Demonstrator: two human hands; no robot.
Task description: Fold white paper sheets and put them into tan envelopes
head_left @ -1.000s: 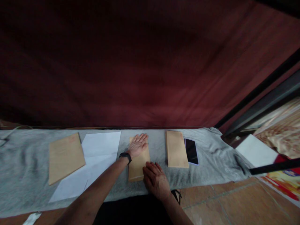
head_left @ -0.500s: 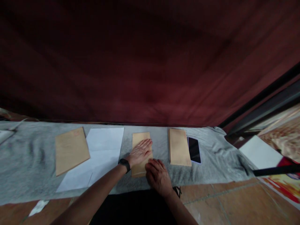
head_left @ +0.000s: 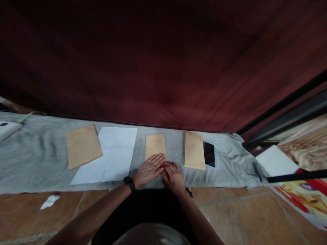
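A brown paper envelope lies on the grey cloth in front of me, with a small faint reddish mark near its top right corner. My left hand, a dark band on its wrist, rests flat across the envelope's lower part with fingers stretched out. Beside it, my right hand has bent fingers drawn together at the envelope's lower right edge, touching the left fingertips. The two hands hide the lower end of the envelope. What the right fingertips pinch is partly covered.
A stack of brown envelopes lies to the right, beside a phone. Leftward are white paper sheets, partly under more brown envelopes. A white device sits far left. A dark red curtain hangs behind the grey cloth.
Both hands have slid toward me along the envelope, uncovering its upper part and mark. My right hand has come up against the left fingertips. The view has shifted slightly.
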